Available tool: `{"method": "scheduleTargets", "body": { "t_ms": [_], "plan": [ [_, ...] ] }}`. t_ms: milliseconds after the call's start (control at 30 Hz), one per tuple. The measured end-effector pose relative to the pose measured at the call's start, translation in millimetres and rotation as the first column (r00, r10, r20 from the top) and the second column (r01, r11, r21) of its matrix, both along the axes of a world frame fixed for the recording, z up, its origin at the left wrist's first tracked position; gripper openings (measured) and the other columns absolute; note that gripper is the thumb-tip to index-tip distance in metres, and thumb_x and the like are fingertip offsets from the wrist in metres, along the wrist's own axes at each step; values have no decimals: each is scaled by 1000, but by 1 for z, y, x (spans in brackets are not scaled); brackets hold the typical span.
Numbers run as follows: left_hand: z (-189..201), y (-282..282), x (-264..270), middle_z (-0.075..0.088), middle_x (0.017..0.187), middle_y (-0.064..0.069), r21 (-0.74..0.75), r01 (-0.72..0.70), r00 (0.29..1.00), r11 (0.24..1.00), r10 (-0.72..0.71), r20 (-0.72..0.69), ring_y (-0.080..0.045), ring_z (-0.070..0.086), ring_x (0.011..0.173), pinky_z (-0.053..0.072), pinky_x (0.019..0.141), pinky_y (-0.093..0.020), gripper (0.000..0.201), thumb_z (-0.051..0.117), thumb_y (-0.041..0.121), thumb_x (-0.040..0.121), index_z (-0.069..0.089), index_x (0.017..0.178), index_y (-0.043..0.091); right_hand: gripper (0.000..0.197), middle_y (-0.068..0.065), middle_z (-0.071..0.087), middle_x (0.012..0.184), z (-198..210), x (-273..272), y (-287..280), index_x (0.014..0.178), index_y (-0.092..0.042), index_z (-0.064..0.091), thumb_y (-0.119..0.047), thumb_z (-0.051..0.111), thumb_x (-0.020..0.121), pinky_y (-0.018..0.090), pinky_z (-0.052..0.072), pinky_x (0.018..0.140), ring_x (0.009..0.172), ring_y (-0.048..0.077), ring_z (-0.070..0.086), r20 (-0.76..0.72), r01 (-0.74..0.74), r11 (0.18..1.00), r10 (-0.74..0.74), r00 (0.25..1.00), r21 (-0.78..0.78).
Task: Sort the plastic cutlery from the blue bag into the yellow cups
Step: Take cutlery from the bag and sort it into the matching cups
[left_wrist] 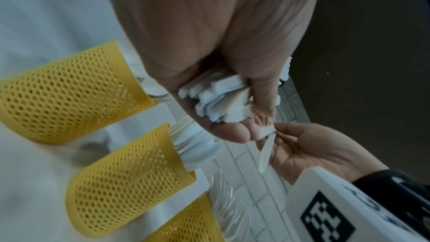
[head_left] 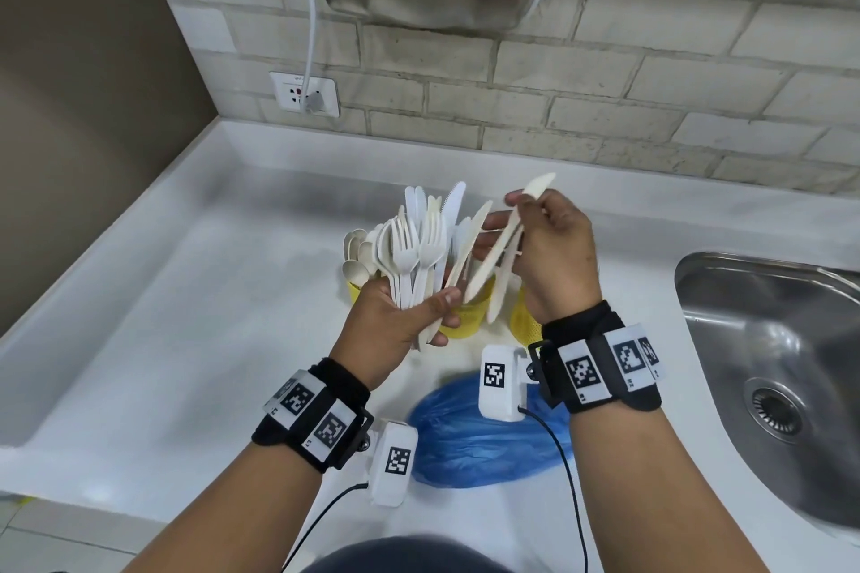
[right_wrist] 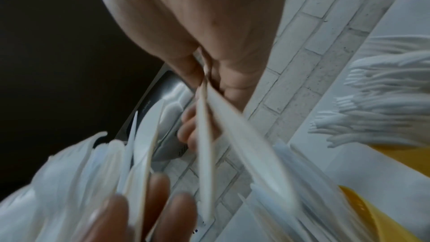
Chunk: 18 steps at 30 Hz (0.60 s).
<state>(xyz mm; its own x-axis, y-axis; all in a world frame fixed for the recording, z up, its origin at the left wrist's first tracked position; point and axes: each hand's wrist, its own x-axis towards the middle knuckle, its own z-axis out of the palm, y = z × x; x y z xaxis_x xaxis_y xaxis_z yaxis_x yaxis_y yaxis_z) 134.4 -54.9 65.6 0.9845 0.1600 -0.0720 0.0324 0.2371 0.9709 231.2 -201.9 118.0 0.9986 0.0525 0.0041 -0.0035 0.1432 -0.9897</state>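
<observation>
I stand at a white countertop (head_left: 153, 340) that runs into a corner: a pale brick wall (head_left: 605, 98) along its far edge, a brown wall (head_left: 70, 107) on its left. A steel sink (head_left: 772, 363) is sunk into its right end, and a wall socket (head_left: 305, 94) with a white cable sits above the far edge. The left half of the countertop gives open room; the near edge lies below my wrists.

My left hand (head_left: 395, 321) is curled round a bunch of plastic cutlery (head_left: 419, 247), forks and knives fanned upward, white and cream, above the middle of the countertop. My right hand (head_left: 554, 247) pinches a few cream knives (head_left: 502, 247) between thumb and fingertips, tips slanting down toward the bunch.

Three yellow cups (left_wrist: 69, 95) of perforated mesh stand in a row under my hands: spoons in the left one, knives in the middle one, forks in the right one. The blue bag (head_left: 474, 442) lies crumpled near the near edge, between my wrists.
</observation>
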Motion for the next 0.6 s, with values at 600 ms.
{"method": "scheduleTargets", "body": {
  "t_ms": [600],
  "plan": [
    [4, -5, -1, 73, 93, -8, -155, 3, 1000, 988, -6, -20, -22, 68, 72, 57, 59, -33, 31, 73, 18, 85, 69, 113, 6, 19, 4, 29, 63, -1, -25, 10, 86, -11, 60, -1, 54, 101, 30, 24, 50, 54, 15, 25, -76, -171, 975, 183, 980, 143]
  ]
}}
